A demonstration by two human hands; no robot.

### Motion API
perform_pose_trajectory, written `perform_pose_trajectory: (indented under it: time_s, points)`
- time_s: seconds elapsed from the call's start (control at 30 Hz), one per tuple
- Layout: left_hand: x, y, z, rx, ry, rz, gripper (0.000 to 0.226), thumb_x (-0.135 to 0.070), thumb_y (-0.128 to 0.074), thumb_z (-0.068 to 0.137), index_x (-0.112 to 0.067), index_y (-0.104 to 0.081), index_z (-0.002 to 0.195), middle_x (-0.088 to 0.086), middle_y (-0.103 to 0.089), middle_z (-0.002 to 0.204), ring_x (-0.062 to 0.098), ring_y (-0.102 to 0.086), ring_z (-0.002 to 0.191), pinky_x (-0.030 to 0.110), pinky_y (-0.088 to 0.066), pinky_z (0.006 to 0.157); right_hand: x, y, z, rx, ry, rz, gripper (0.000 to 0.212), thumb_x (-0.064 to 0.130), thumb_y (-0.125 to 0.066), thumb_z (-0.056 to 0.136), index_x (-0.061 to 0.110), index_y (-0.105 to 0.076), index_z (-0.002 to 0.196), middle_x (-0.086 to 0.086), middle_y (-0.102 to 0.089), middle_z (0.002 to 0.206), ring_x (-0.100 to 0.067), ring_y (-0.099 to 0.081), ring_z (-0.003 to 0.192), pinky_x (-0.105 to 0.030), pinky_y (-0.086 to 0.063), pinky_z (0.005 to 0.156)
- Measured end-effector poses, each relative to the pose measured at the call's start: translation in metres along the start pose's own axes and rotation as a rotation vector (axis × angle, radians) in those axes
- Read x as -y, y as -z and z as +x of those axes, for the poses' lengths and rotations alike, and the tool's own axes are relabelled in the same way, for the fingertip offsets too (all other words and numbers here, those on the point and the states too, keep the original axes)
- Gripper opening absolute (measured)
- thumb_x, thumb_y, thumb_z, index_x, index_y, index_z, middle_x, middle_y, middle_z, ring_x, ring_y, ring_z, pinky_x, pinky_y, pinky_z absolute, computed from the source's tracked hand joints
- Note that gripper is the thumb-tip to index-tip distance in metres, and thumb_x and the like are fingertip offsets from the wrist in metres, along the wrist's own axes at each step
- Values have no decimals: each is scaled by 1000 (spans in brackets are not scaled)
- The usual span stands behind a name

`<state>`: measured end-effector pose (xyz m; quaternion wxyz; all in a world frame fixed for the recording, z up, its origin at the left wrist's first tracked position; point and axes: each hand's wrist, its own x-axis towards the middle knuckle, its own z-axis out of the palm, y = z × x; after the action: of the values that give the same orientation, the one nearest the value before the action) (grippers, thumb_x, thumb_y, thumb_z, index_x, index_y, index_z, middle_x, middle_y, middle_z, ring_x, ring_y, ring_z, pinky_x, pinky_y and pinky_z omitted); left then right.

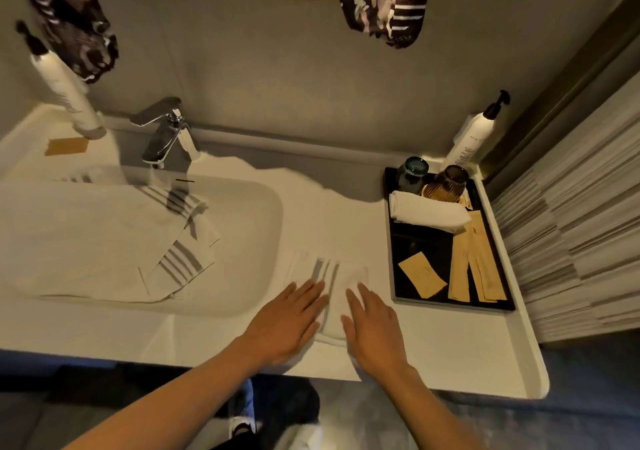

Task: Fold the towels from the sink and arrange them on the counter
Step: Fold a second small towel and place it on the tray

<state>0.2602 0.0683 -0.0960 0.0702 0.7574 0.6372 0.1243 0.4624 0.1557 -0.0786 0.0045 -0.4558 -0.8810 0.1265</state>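
A folded white towel with grey stripes (329, 276) lies on the white counter (450, 352), just right of the sink (266, 241). My left hand (287, 321) presses flat on the towel's left part, fingers straight. My right hand (374, 328) presses flat on its right part, fingers straight too. Inside the sink lie loose white towels with grey stripes (114, 241), crumpled and overlapping, filling most of the basin.
A chrome faucet (169, 134) stands behind the sink. A black tray (393, 241) at the right holds a rolled white cloth (429, 212), two cups and paper packets. Pump bottles stand at the back left (65, 93) and back right (474, 134). The counter's front edge is near my wrists.
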Motion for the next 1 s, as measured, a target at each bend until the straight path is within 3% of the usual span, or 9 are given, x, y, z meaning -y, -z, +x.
perform_pose_trajectory:
  time_s: [0.07, 0.13, 0.3, 0.4, 0.6, 0.73, 0.8, 0.87, 1.0]
  points:
    - [5, -9, -10, 105, 36, 43, 58, -44, -21, 105, -21, -15, 157, 1, -8, 164, 20, -10, 152, 45, -11, 123, -4, -4, -6, 80, -5, -19, 56, 48, -27, 101, 31, -18, 154, 2, -15, 163, -22, -21, 148, -45, -24, 118]
    - [4, -12, -13, 135, 58, 38, 60, -46, -17, 104, -20, -13, 157, 1, -5, 164, 21, -4, 152, 47, -9, 123, 0, 4, -5, 70, -126, 61, 64, 50, -36, 98, 27, -16, 154, -2, -17, 161, -23, -28, 144, -43, -32, 113]
    - [-15, 3, -9, -33, 24, -155, 40, -30, -42, 96, -20, -62, 129, 2, -59, 137, 21, -52, 126, 35, -43, 105, 14, 24, 14, 129, -744, 757, 76, 48, -63, 85, 8, -35, 143, -9, -48, 142, -29, -54, 123, -36, -48, 97]
    - [-34, 21, 3, -19, 534, -690, 27, -25, -47, 99, -22, -70, 113, -7, -68, 118, 11, -60, 109, 25, -45, 97, 16, 24, 17, 160, -761, 902, 36, 34, -66, 77, 9, -62, 103, -9, -67, 109, -21, -64, 86, -35, -57, 75]
    - [-33, 30, 52, 37, 1069, -1429, 29, -23, -46, 101, -6, -70, 104, 14, -74, 107, 23, -71, 91, 32, -56, 85, 25, 53, 9, -70, -534, 808, 19, 26, -65, 85, 23, -46, 81, 3, -57, 83, -9, -56, 69, -17, -39, 49]
    - [-31, 38, 55, 44, 1114, -1778, 48, -50, -54, 95, -5, -63, 108, 16, -65, 106, 25, -64, 90, 33, -51, 78, 60, 52, 4, -95, -173, 434, 21, 43, -52, 90, 25, -52, 101, 5, -57, 99, -15, -58, 85, -30, -49, 68]
    - [-29, 46, 55, 103, 1087, -1653, 48, -50, -57, 94, -7, -63, 115, 17, -68, 113, 29, -66, 101, 32, -53, 75, 69, 36, -1, 6, -22, 232, 35, 48, -42, 93, 24, -55, 115, 2, -59, 111, -19, -57, 97, -38, -50, 82]
    - [-22, 47, 58, 125, 1017, -1156, 39, -40, -62, 91, -7, -64, 111, 15, -70, 108, 29, -67, 97, 34, -55, 73, 71, 21, -5, 73, 48, 105, 39, 44, -38, 95, 24, -53, 124, -2, -59, 117, -23, -54, 104, -40, -47, 87]
    - [-6, 44, 60, 89, 845, -542, 31, -37, -63, 89, -10, -59, 104, 7, -68, 99, 25, -63, 88, 34, -47, 70, 68, 12, -9, 33, 59, 268, 37, 43, -34, 98, 25, -61, 117, 3, -62, 115, -18, -54, 102, -35, -44, 86]
